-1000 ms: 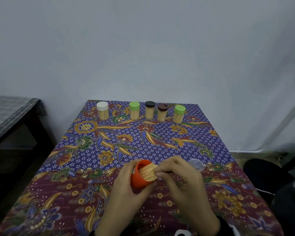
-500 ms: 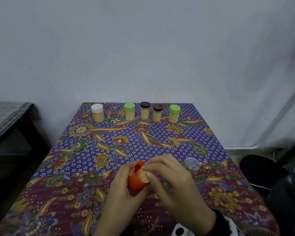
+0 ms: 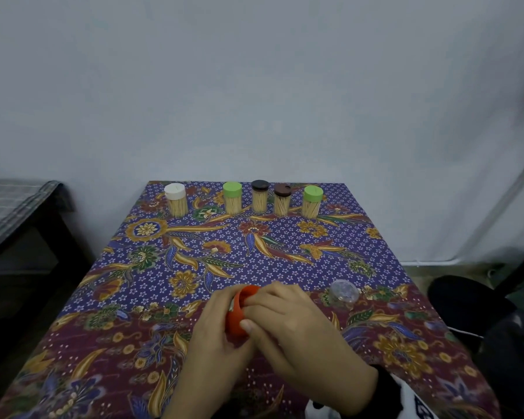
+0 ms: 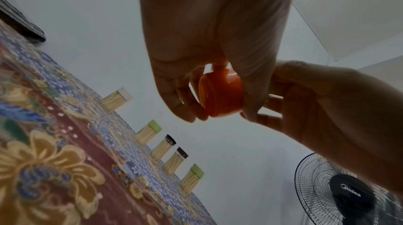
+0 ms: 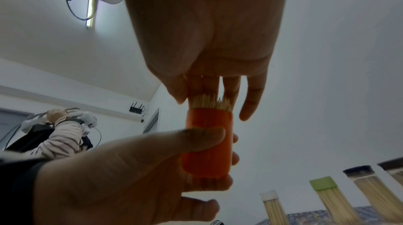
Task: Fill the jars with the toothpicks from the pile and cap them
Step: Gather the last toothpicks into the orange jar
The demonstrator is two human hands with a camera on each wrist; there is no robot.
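My left hand (image 3: 221,325) grips the orange cap (image 3: 239,316) by its smooth wall, above the counter (image 3: 254,243)'s near edge. A bundle of toothpicks (image 5: 209,103) stands in it, tips protruding. My right hand (image 3: 288,322) pinches those tips with curled fingers (image 5: 250,97). Judgement: cap light, rigid, slippery; toothpicks thin, snap if bent, so hold the bundle snugly. Clear jar (image 3: 344,293) lies to the right.
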